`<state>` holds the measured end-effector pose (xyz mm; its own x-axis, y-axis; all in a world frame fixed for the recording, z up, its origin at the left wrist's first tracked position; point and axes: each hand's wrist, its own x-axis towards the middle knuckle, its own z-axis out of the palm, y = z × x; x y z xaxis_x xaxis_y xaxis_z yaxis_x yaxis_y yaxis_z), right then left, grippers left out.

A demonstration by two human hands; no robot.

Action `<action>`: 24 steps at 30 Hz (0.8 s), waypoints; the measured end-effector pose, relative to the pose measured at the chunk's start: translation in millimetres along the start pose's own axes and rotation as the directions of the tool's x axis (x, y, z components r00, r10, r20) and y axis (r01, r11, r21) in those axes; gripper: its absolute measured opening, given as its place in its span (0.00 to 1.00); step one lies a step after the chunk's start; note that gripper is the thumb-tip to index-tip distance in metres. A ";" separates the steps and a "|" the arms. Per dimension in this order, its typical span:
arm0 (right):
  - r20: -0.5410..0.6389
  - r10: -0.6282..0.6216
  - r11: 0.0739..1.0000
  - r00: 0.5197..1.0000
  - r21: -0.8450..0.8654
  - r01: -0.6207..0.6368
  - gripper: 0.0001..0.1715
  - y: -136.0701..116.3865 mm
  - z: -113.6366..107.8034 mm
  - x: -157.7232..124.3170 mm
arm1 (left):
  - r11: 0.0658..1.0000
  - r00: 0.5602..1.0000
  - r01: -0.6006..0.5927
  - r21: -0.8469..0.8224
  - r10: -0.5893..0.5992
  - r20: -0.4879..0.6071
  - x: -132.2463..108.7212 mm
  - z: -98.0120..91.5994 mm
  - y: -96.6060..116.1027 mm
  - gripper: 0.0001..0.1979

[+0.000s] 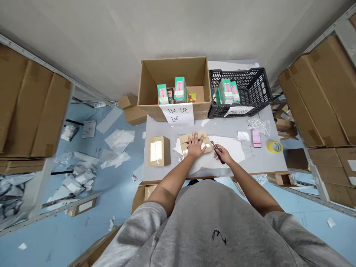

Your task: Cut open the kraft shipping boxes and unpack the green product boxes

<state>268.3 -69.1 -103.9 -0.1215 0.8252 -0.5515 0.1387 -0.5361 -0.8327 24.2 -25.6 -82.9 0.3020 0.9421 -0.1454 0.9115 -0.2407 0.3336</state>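
My left hand [195,144] lies flat, fingers spread, on top of a small taped cardboard parcel [185,139] in the middle of the grey table [261,163]. My right hand [223,154] is closed round a red and black box cutter [216,147], its tip close to the parcel's right edge. The parcel rests on torn white paper [233,146]. A second small cardboard box [158,151] with a white label sits to the left of my left hand.
At the table's back stand an open carton [148,89] with green-and-pink product boxes and a paper sign, and a black plastic crate [257,87] holding more. A pink packet [256,138] and tape roll [275,147] lie right. Shelves with cartons flank both sides; scraps litter the blue floor.
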 end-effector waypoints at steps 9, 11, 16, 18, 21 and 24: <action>0.049 0.018 1.000 0.999 -0.013 -0.018 0.49 -4.4 0.9 -13.3 | 0.999 0.998 0.047 -0.025 -0.048 -0.043 -6.7 4.9 9.5 0.42; 0.055 0.027 1.000 0.998 -0.008 -0.027 0.48 -4.8 0.6 -13.0 | 0.998 0.998 0.050 -0.022 -0.051 -0.042 -6.8 5.9 9.4 0.42; 0.029 0.034 0.999 0.999 0.005 -0.035 0.42 -9.1 7.1 -6.5 | 1.000 0.999 0.016 0.001 -0.016 -0.050 -7.4 5.1 7.4 0.39; 0.013 0.043 0.999 0.999 0.009 -0.044 0.41 -10.2 9.9 -5.4 | 0.999 0.998 -0.043 0.013 0.043 -0.047 -10.2 4.7 5.5 0.35; 0.004 0.049 0.999 0.999 0.019 -0.049 0.40 -11.7 11.5 -6.2 | 0.981 0.981 -0.195 0.004 0.195 0.014 -14.3 5.4 2.2 0.32; 0.016 0.062 0.998 0.998 0.030 -0.063 0.38 -13.4 9.2 -9.6 | 0.963 0.961 -0.271 0.001 0.270 0.059 -14.8 7.6 0.5 0.31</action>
<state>258.5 -71.5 -87.9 -0.1285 0.7874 -0.6030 0.1163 -0.5919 -0.7976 22.3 -41.5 -87.7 0.5530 0.8266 -0.1047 0.7959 -0.4870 0.3596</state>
